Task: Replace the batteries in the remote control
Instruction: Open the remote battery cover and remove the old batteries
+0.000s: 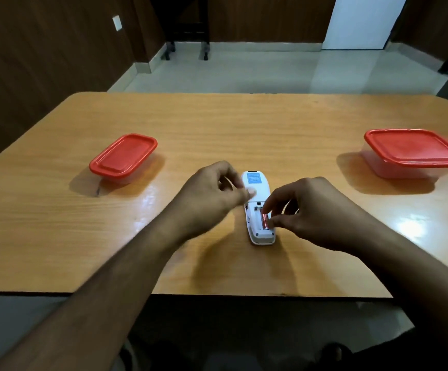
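A white remote control (256,183) lies face down in the middle of the wooden table (217,124), its battery compartment uncovered at the near end. A red battery (265,220) sits in the right side of that compartment. My right hand (308,210) pinches this battery with thumb and index finger. My left hand (212,194) is blurred at the remote's left side, its fingers curled and its thumb tip touching the remote's back. Whether it holds anything I cannot tell. The battery cover is not in sight.
Two clear plastic boxes with red lids stand on the table: one at the left (123,158), one at the right (412,152). The table's near edge runs just below my forearms. Beyond the far edge are a tiled floor and dark wall panels.
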